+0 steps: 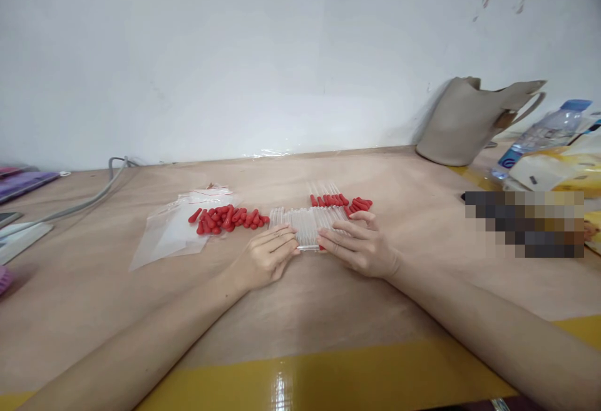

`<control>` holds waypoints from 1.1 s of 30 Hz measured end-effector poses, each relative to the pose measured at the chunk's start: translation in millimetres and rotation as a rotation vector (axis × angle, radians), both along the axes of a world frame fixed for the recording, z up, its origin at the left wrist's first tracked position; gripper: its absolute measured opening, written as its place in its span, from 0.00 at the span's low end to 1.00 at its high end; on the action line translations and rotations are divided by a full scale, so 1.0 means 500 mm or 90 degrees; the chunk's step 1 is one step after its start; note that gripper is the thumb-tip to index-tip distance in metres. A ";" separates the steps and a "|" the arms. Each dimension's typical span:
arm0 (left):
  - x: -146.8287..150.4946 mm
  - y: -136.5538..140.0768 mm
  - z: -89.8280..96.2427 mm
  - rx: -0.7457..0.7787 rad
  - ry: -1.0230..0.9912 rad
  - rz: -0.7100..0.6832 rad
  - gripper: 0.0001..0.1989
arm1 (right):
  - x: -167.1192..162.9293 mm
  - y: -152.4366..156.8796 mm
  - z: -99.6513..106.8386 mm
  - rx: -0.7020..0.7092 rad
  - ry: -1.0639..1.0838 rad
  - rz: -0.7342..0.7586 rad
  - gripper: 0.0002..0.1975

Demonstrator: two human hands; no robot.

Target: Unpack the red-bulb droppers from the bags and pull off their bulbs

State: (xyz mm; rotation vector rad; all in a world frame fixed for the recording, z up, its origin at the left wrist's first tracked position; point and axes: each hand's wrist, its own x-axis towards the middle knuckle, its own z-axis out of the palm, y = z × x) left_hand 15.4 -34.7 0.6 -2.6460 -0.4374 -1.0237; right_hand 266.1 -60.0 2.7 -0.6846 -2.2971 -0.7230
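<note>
A row of thin clear tubes (307, 226) lies side by side on the table between my hands. One clear tube (308, 248) lies crosswise along their near ends. My left hand (271, 253) is closed at the left end of this crosswise tube, its fingers bent over the row's left side. At the other end my right hand (359, 245) has its fingers closed around a red rubber bulb, mostly hidden beneath them. A pile of loose red bulbs (228, 217) sits left of the tubes. Behind the row are several tubes with red bulbs fitted (331, 200).
Flat clear plastic bags (171, 229) lie partly under the red pile. A beige pitcher (462, 123), a water bottle (539, 139) and a yellow-white package (558, 170) stand at the right. A grey cable (89, 203) crosses the left side. Yellow tape (328, 370) edges the table.
</note>
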 end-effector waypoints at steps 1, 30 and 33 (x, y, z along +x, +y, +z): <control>-0.007 0.003 0.001 -0.002 -0.012 0.014 0.06 | 0.011 0.005 0.000 -0.006 0.021 -0.010 0.11; -0.022 0.042 0.002 -0.086 -0.072 0.209 0.11 | 0.183 0.177 -0.055 -0.539 0.499 -0.332 0.16; -0.017 0.035 0.003 -0.132 -0.080 0.192 0.11 | 0.185 0.180 -0.056 -0.542 0.476 -0.324 0.18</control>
